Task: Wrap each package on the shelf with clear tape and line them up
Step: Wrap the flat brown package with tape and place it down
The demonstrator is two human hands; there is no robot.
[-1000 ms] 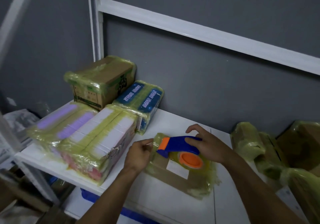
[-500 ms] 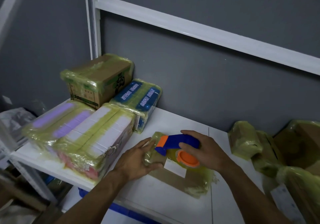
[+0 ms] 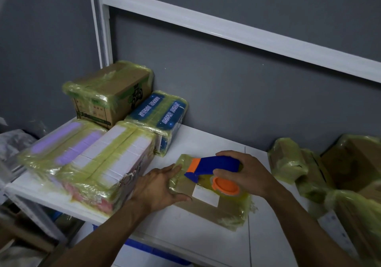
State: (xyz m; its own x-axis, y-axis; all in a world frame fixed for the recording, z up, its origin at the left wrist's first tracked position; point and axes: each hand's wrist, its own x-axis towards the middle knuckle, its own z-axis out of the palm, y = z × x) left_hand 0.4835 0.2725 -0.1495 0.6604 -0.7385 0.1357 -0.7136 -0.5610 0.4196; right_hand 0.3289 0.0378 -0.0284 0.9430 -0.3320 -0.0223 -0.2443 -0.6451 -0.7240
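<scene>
Looks roughly halfway: four wrapped packages [image 3: 103, 159] are sitting lined up at the shelf's [image 3: 206, 235] left, the right hand [image 3: 247, 173] is gripping the tape dispenser [image 3: 214, 166] atop the flat brown package [image 3: 208, 207] mid-shelf, the left hand [image 3: 156, 186] is pressing it flat-fingered, and the right-side pile [image 3: 288, 159] is waiting.

Left hand [image 3: 158, 186] lies flat against left end of flat brown package [image 3: 208, 200] on white shelf [image 3: 185, 231]. Right hand [image 3: 245, 173] grips blue-orange tape dispenser [image 3: 210, 168] on package top. Four wrapped packages [image 3: 99, 151] grouped at left.
</scene>
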